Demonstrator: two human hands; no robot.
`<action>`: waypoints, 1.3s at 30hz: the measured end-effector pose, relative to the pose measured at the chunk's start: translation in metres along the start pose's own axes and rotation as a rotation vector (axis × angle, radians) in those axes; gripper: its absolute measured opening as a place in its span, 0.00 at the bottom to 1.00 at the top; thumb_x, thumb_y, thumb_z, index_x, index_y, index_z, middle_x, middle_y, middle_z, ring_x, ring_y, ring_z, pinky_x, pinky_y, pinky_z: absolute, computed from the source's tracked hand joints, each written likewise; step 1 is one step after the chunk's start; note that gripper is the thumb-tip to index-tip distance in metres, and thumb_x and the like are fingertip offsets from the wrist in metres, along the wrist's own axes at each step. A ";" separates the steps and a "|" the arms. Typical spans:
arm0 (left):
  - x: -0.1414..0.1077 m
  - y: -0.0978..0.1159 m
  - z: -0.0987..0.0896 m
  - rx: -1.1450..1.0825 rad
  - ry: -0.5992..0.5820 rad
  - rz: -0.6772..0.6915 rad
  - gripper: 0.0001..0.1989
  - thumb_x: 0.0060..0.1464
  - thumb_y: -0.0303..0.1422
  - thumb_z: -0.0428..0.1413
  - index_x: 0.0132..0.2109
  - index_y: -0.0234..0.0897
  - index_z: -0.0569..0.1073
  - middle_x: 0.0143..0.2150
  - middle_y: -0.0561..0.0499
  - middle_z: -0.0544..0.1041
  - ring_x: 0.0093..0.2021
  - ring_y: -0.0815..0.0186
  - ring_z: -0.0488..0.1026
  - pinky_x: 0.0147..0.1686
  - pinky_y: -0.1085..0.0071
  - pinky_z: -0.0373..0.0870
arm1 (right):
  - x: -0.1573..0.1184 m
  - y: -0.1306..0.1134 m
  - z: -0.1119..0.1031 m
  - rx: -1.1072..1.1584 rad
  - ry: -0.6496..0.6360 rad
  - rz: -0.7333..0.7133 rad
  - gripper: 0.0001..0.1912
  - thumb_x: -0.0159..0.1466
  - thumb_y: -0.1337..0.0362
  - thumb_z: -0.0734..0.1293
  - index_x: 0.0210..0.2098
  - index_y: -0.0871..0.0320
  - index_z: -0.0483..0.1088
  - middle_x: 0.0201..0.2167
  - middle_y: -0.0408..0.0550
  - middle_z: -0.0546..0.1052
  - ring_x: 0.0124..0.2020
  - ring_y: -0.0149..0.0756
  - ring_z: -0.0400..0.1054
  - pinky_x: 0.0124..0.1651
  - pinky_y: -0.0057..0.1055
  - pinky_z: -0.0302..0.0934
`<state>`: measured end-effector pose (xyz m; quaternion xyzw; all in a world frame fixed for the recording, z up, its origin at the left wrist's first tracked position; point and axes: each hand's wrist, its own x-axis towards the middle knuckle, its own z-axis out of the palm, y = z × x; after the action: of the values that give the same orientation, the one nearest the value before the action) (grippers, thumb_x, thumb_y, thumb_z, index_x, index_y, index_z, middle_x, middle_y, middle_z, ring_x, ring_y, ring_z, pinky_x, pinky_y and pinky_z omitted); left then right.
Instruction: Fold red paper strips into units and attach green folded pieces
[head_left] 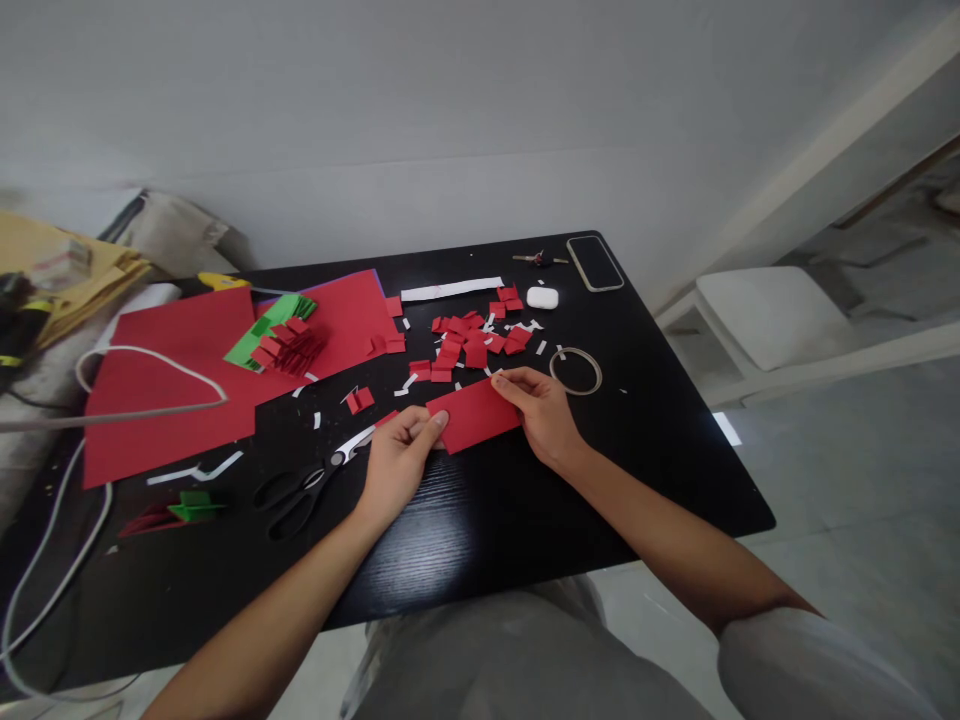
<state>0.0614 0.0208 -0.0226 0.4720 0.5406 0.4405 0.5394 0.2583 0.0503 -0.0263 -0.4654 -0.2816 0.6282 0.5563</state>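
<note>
A rectangular piece of red paper (pixel 477 416) is stretched between my two hands, just above the black table. My left hand (pixel 401 455) pinches its left end with thumb and fingers. At the upper right corner, my right hand (pixel 541 412) grips it the same way. Scissors (pixel 322 475) with black handles lie partly open on the table, their blade tips hidden near my left hand. Beyond the paper is a scatter of small folded red paper pieces (pixel 475 350) mixed with white paper scraps. One more folded red piece (pixel 359 400) lies apart to the left.
Large red sheets (pixel 172 370) cover the table's left, with folded green paper (pixel 268 328) and a red folded stack (pixel 289 348) on top. A white cable (pixel 150 412) crosses there. Toward the right lie a phone (pixel 595 262), keys (pixel 540 259), a white case (pixel 542 298) and a coiled ring (pixel 576 371).
</note>
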 end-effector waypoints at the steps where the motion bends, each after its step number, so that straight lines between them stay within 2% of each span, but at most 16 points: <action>1: 0.001 0.001 -0.001 0.016 0.005 0.004 0.18 0.55 0.46 0.66 0.30 0.35 0.77 0.23 0.54 0.75 0.25 0.71 0.70 0.29 0.77 0.68 | 0.000 0.000 0.000 0.009 -0.004 0.005 0.13 0.50 0.56 0.84 0.30 0.53 0.81 0.31 0.42 0.83 0.34 0.35 0.76 0.44 0.34 0.70; 8: 0.004 0.005 -0.005 0.042 0.007 0.033 0.17 0.56 0.44 0.66 0.28 0.35 0.76 0.22 0.54 0.74 0.22 0.72 0.66 0.25 0.77 0.63 | 0.000 -0.001 -0.001 0.006 -0.040 0.063 0.14 0.51 0.56 0.83 0.32 0.54 0.80 0.33 0.43 0.83 0.36 0.37 0.77 0.46 0.36 0.72; 12: 0.006 -0.001 -0.009 0.037 0.050 0.049 0.19 0.58 0.44 0.64 0.27 0.35 0.73 0.21 0.55 0.71 0.21 0.74 0.62 0.24 0.77 0.58 | -0.003 -0.004 -0.002 -0.035 -0.139 0.110 0.19 0.49 0.60 0.84 0.38 0.54 0.80 0.37 0.44 0.84 0.41 0.39 0.79 0.48 0.36 0.73; 15: 0.007 -0.006 -0.013 -0.010 0.082 0.058 0.19 0.59 0.44 0.64 0.27 0.36 0.72 0.21 0.56 0.71 0.22 0.73 0.63 0.26 0.77 0.60 | -0.005 -0.005 -0.002 -0.070 -0.215 0.126 0.21 0.47 0.64 0.84 0.39 0.56 0.79 0.38 0.44 0.84 0.41 0.39 0.79 0.49 0.37 0.75; 17: 0.007 -0.008 -0.014 -0.066 0.082 0.050 0.18 0.59 0.44 0.65 0.29 0.37 0.72 0.23 0.56 0.73 0.24 0.72 0.68 0.28 0.76 0.65 | -0.005 -0.005 -0.002 -0.062 -0.204 0.106 0.19 0.48 0.64 0.83 0.37 0.56 0.78 0.36 0.44 0.83 0.39 0.37 0.78 0.48 0.38 0.76; 19: 0.007 -0.006 -0.015 -0.109 0.021 0.024 0.16 0.57 0.43 0.66 0.30 0.37 0.74 0.24 0.55 0.75 0.25 0.69 0.72 0.31 0.74 0.69 | -0.004 -0.005 -0.003 -0.036 -0.158 0.070 0.17 0.50 0.64 0.83 0.37 0.56 0.78 0.35 0.43 0.82 0.38 0.35 0.78 0.46 0.36 0.76; 22: 0.005 0.000 -0.015 -0.099 -0.208 -0.041 0.14 0.53 0.42 0.68 0.31 0.36 0.76 0.24 0.53 0.77 0.26 0.66 0.76 0.34 0.70 0.73 | -0.003 -0.005 -0.004 -0.010 -0.104 0.021 0.16 0.51 0.64 0.82 0.37 0.55 0.77 0.34 0.42 0.81 0.37 0.33 0.76 0.43 0.32 0.74; 24: 0.004 0.005 -0.015 -0.089 -0.303 -0.043 0.14 0.53 0.42 0.67 0.34 0.36 0.78 0.28 0.51 0.80 0.29 0.64 0.78 0.36 0.69 0.75 | -0.003 -0.005 -0.004 -0.025 -0.103 -0.005 0.16 0.51 0.64 0.82 0.36 0.54 0.77 0.33 0.40 0.80 0.36 0.32 0.75 0.41 0.30 0.73; 25: 0.004 0.007 -0.014 -0.091 -0.294 -0.020 0.14 0.54 0.42 0.67 0.37 0.36 0.79 0.31 0.50 0.81 0.32 0.63 0.79 0.37 0.69 0.75 | -0.004 -0.005 -0.004 -0.050 -0.115 -0.019 0.15 0.51 0.64 0.82 0.35 0.54 0.77 0.32 0.40 0.80 0.35 0.31 0.75 0.42 0.30 0.72; 28: 0.004 0.009 -0.013 -0.080 -0.141 0.091 0.18 0.55 0.39 0.67 0.50 0.38 0.78 0.37 0.49 0.83 0.37 0.64 0.80 0.40 0.70 0.76 | -0.007 -0.003 -0.003 -0.166 -0.210 -0.046 0.14 0.50 0.64 0.82 0.33 0.55 0.77 0.31 0.40 0.80 0.35 0.31 0.74 0.43 0.31 0.71; 30: 0.004 0.008 -0.013 -0.048 -0.077 0.169 0.20 0.55 0.37 0.68 0.53 0.38 0.77 0.39 0.49 0.84 0.39 0.65 0.80 0.42 0.70 0.76 | -0.010 -0.001 -0.002 -0.233 -0.300 -0.038 0.14 0.51 0.64 0.82 0.33 0.56 0.78 0.32 0.41 0.80 0.34 0.32 0.74 0.44 0.32 0.70; 34: 0.002 0.005 -0.013 0.124 -0.071 0.291 0.12 0.57 0.36 0.67 0.48 0.39 0.82 0.41 0.48 0.85 0.40 0.64 0.81 0.42 0.71 0.76 | -0.014 0.001 0.000 -0.279 -0.387 -0.017 0.12 0.52 0.62 0.81 0.33 0.55 0.78 0.30 0.41 0.81 0.33 0.32 0.75 0.43 0.33 0.70; 37: -0.001 0.003 -0.013 0.274 -0.033 0.339 0.07 0.58 0.35 0.66 0.43 0.41 0.85 0.39 0.49 0.86 0.36 0.67 0.80 0.39 0.72 0.75 | -0.017 0.000 0.001 -0.286 -0.335 -0.041 0.12 0.53 0.61 0.81 0.34 0.54 0.79 0.31 0.42 0.82 0.34 0.34 0.76 0.45 0.35 0.71; 39: -0.002 0.002 -0.013 0.294 -0.010 0.344 0.06 0.57 0.35 0.66 0.41 0.41 0.85 0.38 0.50 0.86 0.34 0.67 0.79 0.37 0.72 0.75 | -0.019 -0.001 0.002 -0.293 -0.284 -0.070 0.12 0.54 0.60 0.81 0.35 0.54 0.79 0.32 0.43 0.82 0.35 0.36 0.77 0.46 0.37 0.72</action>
<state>0.0483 0.0197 -0.0202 0.6330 0.5080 0.4401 0.3842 0.2559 0.0330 -0.0197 -0.4381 -0.4617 0.6200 0.4588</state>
